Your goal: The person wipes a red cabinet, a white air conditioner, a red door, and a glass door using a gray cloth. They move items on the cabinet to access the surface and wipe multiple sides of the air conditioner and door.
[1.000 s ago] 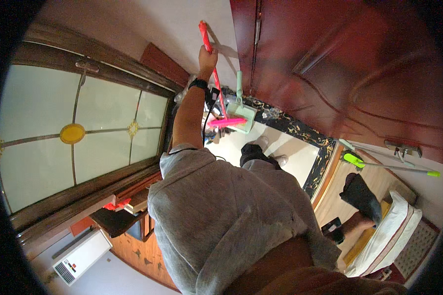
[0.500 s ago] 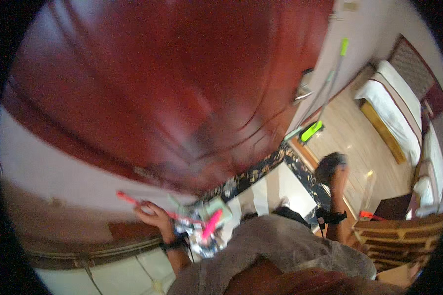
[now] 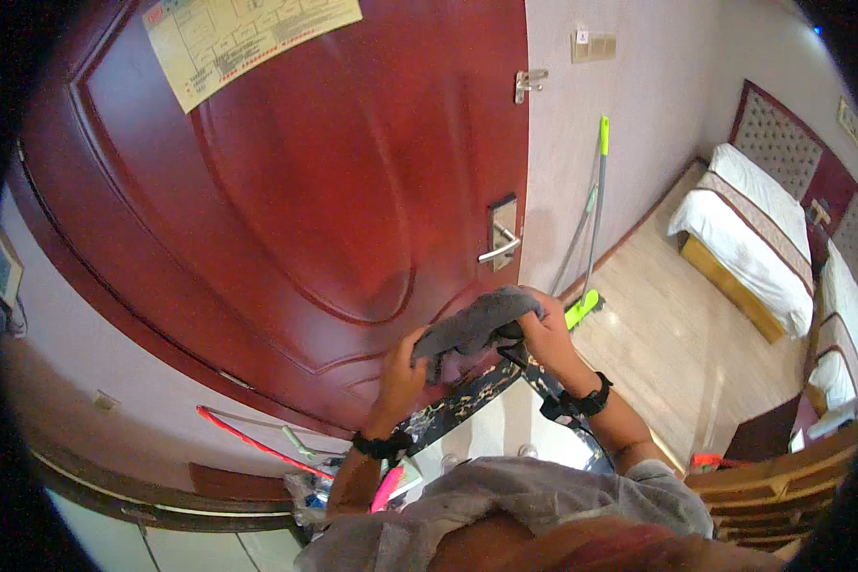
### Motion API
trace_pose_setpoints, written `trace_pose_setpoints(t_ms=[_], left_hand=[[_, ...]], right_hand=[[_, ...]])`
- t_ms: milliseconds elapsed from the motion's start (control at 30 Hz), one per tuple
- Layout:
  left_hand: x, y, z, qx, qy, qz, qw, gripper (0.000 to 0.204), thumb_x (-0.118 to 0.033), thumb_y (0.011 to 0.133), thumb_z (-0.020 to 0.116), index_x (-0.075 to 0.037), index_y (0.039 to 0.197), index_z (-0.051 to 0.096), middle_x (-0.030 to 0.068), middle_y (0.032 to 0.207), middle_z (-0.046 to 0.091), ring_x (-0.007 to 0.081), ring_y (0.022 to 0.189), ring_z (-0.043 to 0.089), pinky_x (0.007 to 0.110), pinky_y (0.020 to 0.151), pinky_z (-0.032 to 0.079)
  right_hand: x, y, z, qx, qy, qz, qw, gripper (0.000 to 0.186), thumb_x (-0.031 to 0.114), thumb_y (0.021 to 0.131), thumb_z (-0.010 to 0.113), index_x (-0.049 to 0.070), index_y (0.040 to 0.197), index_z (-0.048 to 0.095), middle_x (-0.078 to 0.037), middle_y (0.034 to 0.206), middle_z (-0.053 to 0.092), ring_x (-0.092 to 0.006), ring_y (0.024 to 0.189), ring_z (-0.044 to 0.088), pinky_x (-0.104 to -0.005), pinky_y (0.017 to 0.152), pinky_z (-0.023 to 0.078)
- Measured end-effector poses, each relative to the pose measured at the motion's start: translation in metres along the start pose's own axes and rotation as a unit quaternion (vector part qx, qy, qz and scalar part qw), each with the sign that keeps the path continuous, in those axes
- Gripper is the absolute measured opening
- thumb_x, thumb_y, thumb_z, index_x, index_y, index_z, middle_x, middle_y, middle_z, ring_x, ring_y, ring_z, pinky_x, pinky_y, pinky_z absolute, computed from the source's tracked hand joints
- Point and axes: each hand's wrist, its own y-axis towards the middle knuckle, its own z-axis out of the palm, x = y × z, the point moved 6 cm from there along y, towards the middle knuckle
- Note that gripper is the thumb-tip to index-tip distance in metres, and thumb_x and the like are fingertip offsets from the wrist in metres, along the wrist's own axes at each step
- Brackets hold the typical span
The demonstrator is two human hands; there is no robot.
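A grey cloth (image 3: 475, 322) is stretched between my two hands in front of the dark red door (image 3: 353, 172). Its left end is gripped by my left hand (image 3: 405, 377), and its right end by my right hand (image 3: 546, 334). The cloth looks bunched, with a fold hanging down on the left. Just above and beyond it is the door's metal lever handle (image 3: 501, 243). I cannot tell whether the cloth touches the door. Black bands circle both my wrists.
A green-handled broom (image 3: 596, 210) leans on the wall right of the door. At lower left, a red stick (image 3: 257, 443) leans beside a pink object (image 3: 387, 488) and some bags. Beds (image 3: 748, 224) stand far right, with a wooden slatted piece (image 3: 782, 491) nearer.
My left hand has left the red stick's side and taken the cloth's left end. My right hand has brought the cloth leftward from over the floor to the door. The view has shifted.
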Motion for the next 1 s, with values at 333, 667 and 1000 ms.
trace_pose_setpoints(t_ms=[333,667,1000], left_hand=[[-0.138,0.063,-0.115,-0.268,0.588,0.164,0.746,0.037,-0.013,0.075,0.063,-0.021,0.111,0.067,0.0039,0.092,0.057,0.0244,0.077,0.054,0.037,0.061,0.039],[-0.159,0.094,-0.349,-0.461,0.426,-0.004,0.778,0.018,-0.016,0.09,0.06,-0.007,0.104,0.065,0.0116,0.083,0.068,0.0381,0.078,0.068,0.045,0.071,0.054],[-0.177,0.188,-0.312,-0.521,0.437,0.237,0.694,0.055,-0.018,0.085,0.063,-0.008,0.136,0.046,0.0212,0.146,0.036,0.0431,0.134,0.031,0.054,0.109,0.027]], right_hand=[[0.056,0.126,-0.044,0.091,-0.384,-0.304,0.867,0.021,0.023,0.077,0.07,0.002,0.077,0.065,-0.015,0.068,0.055,-0.0337,0.068,0.058,-0.0396,0.061,0.047],[0.138,0.24,0.154,0.096,0.259,-0.011,0.961,0.013,0.012,0.088,0.066,0.001,0.088,0.059,-0.006,0.076,0.059,-0.0161,0.062,0.063,-0.026,0.05,0.052],[0.235,0.243,0.219,-0.264,0.184,-0.416,0.85,0.027,0.006,0.084,0.061,-0.001,0.108,0.049,-0.02,0.106,0.049,-0.0361,0.106,0.047,-0.0449,0.096,0.036]])
